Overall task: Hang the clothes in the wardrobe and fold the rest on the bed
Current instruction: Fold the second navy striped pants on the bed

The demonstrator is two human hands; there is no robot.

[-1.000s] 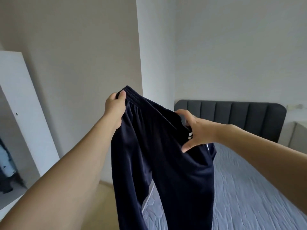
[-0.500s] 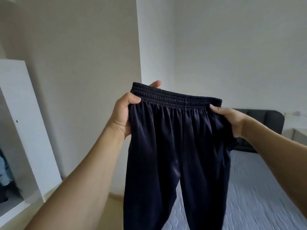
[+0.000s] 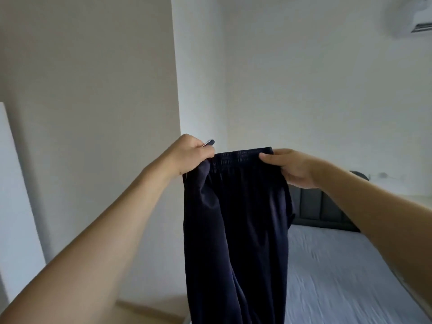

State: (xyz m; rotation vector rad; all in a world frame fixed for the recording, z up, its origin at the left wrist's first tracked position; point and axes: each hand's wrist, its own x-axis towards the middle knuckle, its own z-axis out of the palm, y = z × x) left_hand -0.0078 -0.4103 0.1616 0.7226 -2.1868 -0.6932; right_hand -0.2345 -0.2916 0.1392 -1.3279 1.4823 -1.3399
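Note:
A pair of dark navy track pants (image 3: 236, 230) hangs in front of me, held up by its elastic waistband. My left hand (image 3: 187, 157) pinches the waistband's left end, with a bit of cloth sticking up above the fingers. My right hand (image 3: 292, 167) grips the right end. The legs hang together and run out of the frame at the bottom. Behind and to the right lies the bed (image 3: 346, 272) with a grey sheet.
A dark padded headboard (image 3: 322, 211) stands against the far wall. A white wardrobe panel (image 3: 14, 206) shows at the left edge. A wall corner juts out just behind the pants. An air conditioner (image 3: 418, 22) hangs high at the right.
The waistband, stretched wide half a second ago, is now narrower, with the pants folded lengthwise. My hands have come closer together and the view has tilted upward.

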